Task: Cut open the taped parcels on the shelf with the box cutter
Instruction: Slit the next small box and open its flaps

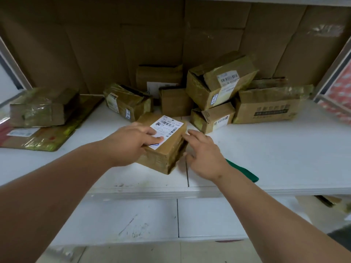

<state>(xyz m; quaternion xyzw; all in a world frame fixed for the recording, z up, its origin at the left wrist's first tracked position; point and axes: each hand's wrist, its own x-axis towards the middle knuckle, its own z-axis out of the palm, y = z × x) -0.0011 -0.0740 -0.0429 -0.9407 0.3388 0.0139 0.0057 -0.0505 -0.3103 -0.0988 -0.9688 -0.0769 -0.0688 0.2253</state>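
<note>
Pressing flat fingers on a labelled parcel (163,143) at the white shelf's (275,154) front centre, the left hand (133,143) steadies it while the right hand (203,154), fingers spread, touches its side, hiding part of a green object (245,171) at four o'clock, with other taped boxes (218,82) piled at twelve.

Brown matt cardboard wrapped in glossy tape is seen on the parcels (221,83), a white paper label (167,128) on the nearest parcel (163,149), and smooth white board on the shelf (275,149).
</note>
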